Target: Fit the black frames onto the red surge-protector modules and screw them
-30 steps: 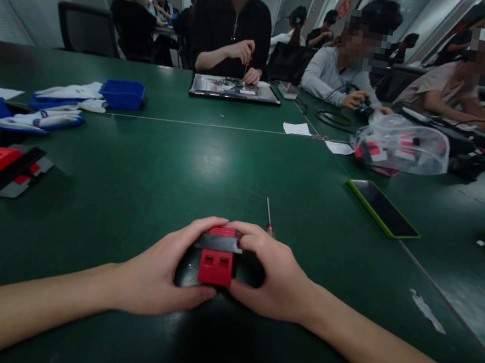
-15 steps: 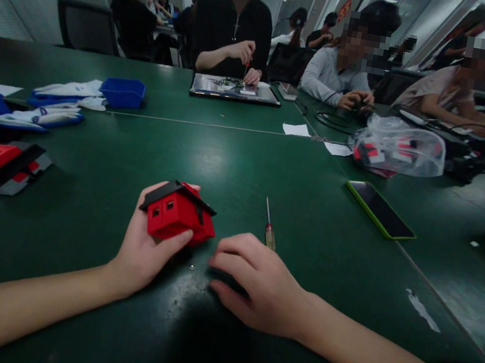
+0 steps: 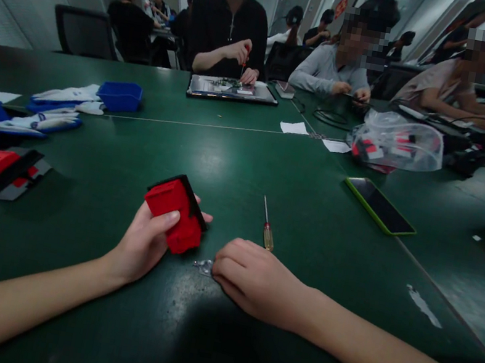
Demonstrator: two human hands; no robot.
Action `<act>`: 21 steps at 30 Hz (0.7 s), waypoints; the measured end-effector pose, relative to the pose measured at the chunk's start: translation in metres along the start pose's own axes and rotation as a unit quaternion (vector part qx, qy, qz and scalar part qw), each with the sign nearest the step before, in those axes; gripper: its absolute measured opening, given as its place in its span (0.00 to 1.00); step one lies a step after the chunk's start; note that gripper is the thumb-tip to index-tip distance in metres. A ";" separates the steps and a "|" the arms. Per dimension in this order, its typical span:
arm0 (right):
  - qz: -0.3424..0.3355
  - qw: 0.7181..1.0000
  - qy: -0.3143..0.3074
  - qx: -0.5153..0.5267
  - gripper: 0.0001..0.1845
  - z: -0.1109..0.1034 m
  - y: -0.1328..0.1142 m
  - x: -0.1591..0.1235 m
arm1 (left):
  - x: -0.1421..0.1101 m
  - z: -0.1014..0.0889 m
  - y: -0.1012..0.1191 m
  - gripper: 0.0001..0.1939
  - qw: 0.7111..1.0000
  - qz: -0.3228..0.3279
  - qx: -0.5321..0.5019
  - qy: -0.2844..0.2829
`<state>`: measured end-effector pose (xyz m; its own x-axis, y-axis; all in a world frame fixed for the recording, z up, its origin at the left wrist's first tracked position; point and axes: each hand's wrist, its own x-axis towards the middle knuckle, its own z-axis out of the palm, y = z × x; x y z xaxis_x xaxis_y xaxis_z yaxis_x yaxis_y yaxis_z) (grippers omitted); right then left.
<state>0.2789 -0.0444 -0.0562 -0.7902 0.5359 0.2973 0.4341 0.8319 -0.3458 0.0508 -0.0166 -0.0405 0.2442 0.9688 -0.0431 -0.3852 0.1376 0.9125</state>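
Observation:
My left hand is wrapped round a small red model house with a black roof, its thumb across the red wall. The house is tilted, raised above the green table. To the right, my right hand rests low at the tabletop, its fingers pressed together on a small clear plastic bag. What the bag contains is too small to make out. Just beyond that hand lies a screwdriver with a translucent yellowish handle, its tip pointing away from me.
A phone in a green case lies to the right, near a clear bag of red parts. At left are more red and black parts, gloves and a blue tray. Across the table, a person works on a flat panel.
My left hand has turned the house, so the windowed wall no longer faces me. My right hand's fingers have closed, and the clear bag now shows at their tips.

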 end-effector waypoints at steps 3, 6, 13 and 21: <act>0.041 0.999 0.005 -0.003 0.07 -0.005 0.002 0.000 | 0.003 0.002 0.004 0.21 0.999 -0.044 -0.013 0.000; 0.086 0.996 -0.008 -0.013 0.09 -0.010 0.003 0.000 | 0.006 0.001 0.005 0.25 0.997 -0.072 0.009 0.003; 0.109 0.993 -0.033 -0.019 0.20 -0.012 0.004 0.000 | 0.005 0.001 0.001 0.33 0.995 -0.083 0.051 -0.023; 0.093 0.995 -0.039 -0.007 0.09 -0.012 -0.001 0.003 | 0.003 -0.003 -0.003 0.32 0.993 -0.055 0.097 -0.040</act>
<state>0.2811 -0.0421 -0.0438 -0.7269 0.6678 0.1600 0.5806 0.7221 -0.3761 0.0505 -0.0132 -0.0447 0.3488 0.9293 -0.1219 -0.1746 0.1922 0.9657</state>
